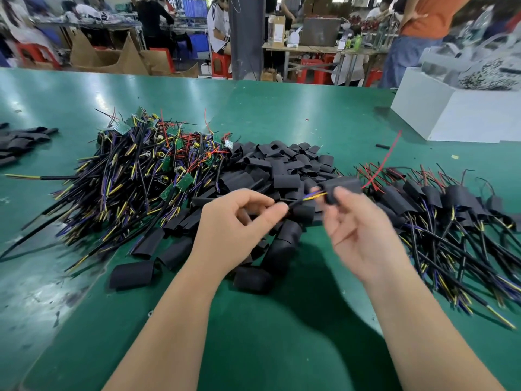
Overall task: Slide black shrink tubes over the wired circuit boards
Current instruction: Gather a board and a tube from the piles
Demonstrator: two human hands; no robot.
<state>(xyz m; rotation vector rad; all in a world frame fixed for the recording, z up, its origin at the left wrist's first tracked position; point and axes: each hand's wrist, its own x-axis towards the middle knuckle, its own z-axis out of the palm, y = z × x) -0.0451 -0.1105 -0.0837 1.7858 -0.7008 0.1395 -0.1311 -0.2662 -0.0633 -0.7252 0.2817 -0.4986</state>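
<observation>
From the head camera we see our left hand [239, 224] pinching a cable [308, 197], while our right hand [358, 232] — blurred — grips a tube [345, 184] at its far end, above the tube pile [279, 167], between bare boards [184, 182] and sleeved boards [456, 194].

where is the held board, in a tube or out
Inside: shrink tube in right hand hides it, wires entering one end, red leads leaving the other.

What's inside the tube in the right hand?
Yellow and purple wires run into the tube from the cable that the left hand pinches; a red wire seems to leave its far end. Whether a board sits inside is hidden.
</observation>
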